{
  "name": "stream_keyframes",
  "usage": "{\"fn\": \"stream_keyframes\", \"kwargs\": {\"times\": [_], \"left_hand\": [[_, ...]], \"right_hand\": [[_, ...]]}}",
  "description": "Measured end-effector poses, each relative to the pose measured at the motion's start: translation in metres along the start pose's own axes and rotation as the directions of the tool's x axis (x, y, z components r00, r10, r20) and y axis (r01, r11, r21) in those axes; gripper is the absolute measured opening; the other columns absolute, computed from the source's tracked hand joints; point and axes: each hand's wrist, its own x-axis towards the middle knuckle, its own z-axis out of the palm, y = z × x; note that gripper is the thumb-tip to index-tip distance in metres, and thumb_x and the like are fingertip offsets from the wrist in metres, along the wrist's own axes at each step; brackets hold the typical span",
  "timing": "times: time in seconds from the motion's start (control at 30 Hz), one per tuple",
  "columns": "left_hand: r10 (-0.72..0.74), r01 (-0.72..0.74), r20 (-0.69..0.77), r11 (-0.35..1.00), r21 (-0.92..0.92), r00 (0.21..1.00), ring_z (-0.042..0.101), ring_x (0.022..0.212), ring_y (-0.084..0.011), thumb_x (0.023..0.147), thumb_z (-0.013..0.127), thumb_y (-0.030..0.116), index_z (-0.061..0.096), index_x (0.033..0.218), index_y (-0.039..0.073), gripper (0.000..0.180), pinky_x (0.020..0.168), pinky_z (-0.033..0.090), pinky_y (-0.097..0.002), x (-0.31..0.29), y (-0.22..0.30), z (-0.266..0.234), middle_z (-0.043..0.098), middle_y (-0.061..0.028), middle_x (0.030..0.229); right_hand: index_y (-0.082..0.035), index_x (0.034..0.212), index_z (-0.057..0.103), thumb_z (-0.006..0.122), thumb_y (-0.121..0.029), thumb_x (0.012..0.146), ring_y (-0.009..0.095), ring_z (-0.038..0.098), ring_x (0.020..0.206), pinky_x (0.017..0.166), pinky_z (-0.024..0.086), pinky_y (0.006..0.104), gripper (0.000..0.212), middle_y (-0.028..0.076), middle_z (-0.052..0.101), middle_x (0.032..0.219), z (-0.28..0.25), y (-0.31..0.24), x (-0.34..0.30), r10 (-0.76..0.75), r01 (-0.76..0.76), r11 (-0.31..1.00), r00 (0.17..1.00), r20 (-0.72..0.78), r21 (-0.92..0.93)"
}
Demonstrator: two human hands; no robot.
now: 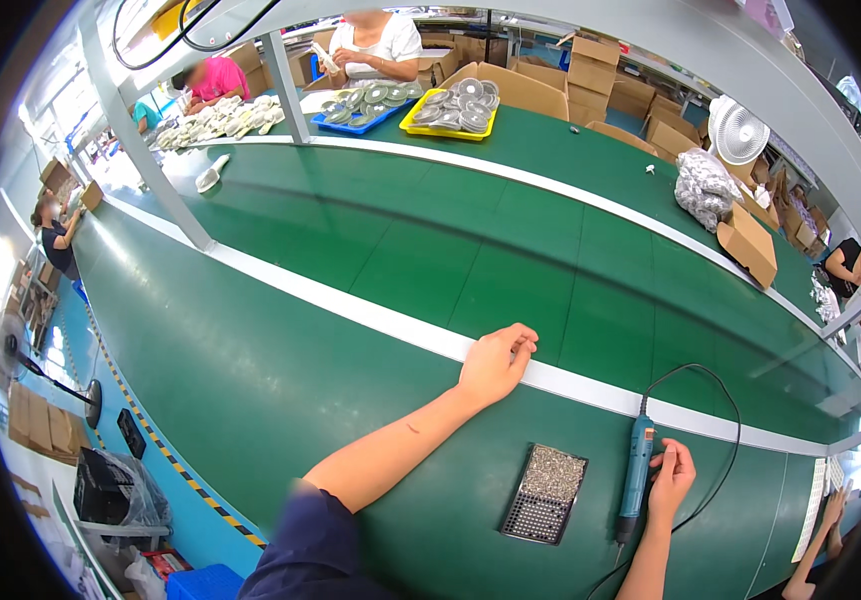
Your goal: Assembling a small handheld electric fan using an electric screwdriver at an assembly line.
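My left hand [498, 364] rests at the white rail along the belt's near edge, its fingers loosely bent and holding nothing. Just right of a teal electric screwdriver [637, 468] is my right hand [672, 478], fingers half curled and apart, not wrapped round the tool. The screwdriver lies with its bit toward me, and a black cord [735, 400] loops from its far end. Left of it, on the green bench [390, 440], a black screw tray [517, 520] holds a heap of small metal screws [557, 468] at its far end, with rows of holes nearer me.
Beyond the rail runs a green conveyor belt [430, 235] with a white device [212, 174] on it. Across stand a blue tray [322, 122] and a yellow tray [490, 131] of round parts. A metal post [155, 170] rises at left. Co-workers sit around.
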Motion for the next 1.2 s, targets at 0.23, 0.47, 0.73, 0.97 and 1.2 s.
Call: {"fn": "stream_keyframes", "kwargs": {"times": [0.23, 0.47, 0.73, 0.97, 1.2], "left_hand": [[0.04, -0.041, -0.042, 0.999, -0.016, 0.998, 0.067, 0.075, -0.0239, 0.087, 0.053, 0.007, 0.06, 0.097, 0.003, 0.012, 0.067, 0.052, -0.0342, -0.0004, -0.0029, 0.0016, 0.069, -0.0084, 0.083], [0.033, -0.033, -0.043, 0.999, -0.014, 0.999, 0.067, 0.075, -0.024, 0.087, 0.053, 0.007, 0.06, 0.097, 0.003, 0.012, 0.067, 0.052, -0.0346, -0.0007, -0.0024, 0.0018, 0.069, -0.0085, 0.083], [0.026, -0.026, -0.024, 1.0, 0.001, 0.999, 0.068, 0.079, -0.0234, 0.089, 0.053, 0.008, 0.061, 0.098, 0.003, 0.013, 0.069, 0.053, -0.0335, -0.0003, -0.0012, 0.0011, 0.069, -0.0084, 0.084], [0.007, -0.007, -0.017, 1.0, 0.011, 1.0, 0.069, 0.082, -0.0222, 0.089, 0.052, 0.008, 0.061, 0.099, 0.003, 0.014, 0.07, 0.053, -0.0321, -0.0012, -0.0046, 0.0002, 0.069, -0.0095, 0.086], [0.014, -0.014, -0.019, 1.0, -0.015, 1.0, 0.069, 0.082, -0.0218, 0.089, 0.053, 0.007, 0.061, 0.098, 0.003, 0.013, 0.072, 0.054, -0.0326, -0.0005, -0.0026, 0.0018, 0.069, -0.01, 0.086]], "right_hand": [[-0.003, 0.097, 0.063, 0.052, -0.021, 0.098, 0.002, 0.043, 0.053, 0.044, 0.029, 0.0177, 0.021, -0.002, 0.054, 0.063, 0.001, -0.0019, -0.0007, 0.002, -0.002, 1.0, 1.0, 0.006, 0.009], [-0.003, 0.097, 0.063, 0.052, -0.02, 0.097, 0.002, 0.045, 0.054, 0.044, 0.03, 0.0177, 0.021, -0.002, 0.054, 0.064, 0.0007, -0.0017, -0.0007, 0.006, -0.006, 1.0, 1.0, 0.004, 0.008], [-0.004, 0.097, 0.063, 0.052, -0.021, 0.097, 0.002, 0.045, 0.054, 0.045, 0.03, 0.0177, 0.021, -0.003, 0.054, 0.064, -0.0011, -0.0022, -0.0004, 0.013, -0.013, 1.0, 1.0, 0.011, -0.002], [-0.003, 0.098, 0.063, 0.051, -0.019, 0.097, 0.003, 0.046, 0.054, 0.045, 0.031, 0.0181, 0.021, -0.002, 0.055, 0.063, 0.0009, 0.0034, 0.0014, -0.006, 0.006, 1.0, 1.0, 0.008, -0.008], [-0.003, 0.099, 0.063, 0.05, -0.02, 0.098, 0.003, 0.046, 0.055, 0.045, 0.031, 0.0186, 0.022, -0.001, 0.054, 0.063, -0.0013, 0.0025, 0.0007, -0.028, 0.028, 0.999, 1.0, 0.014, -0.04]]}}
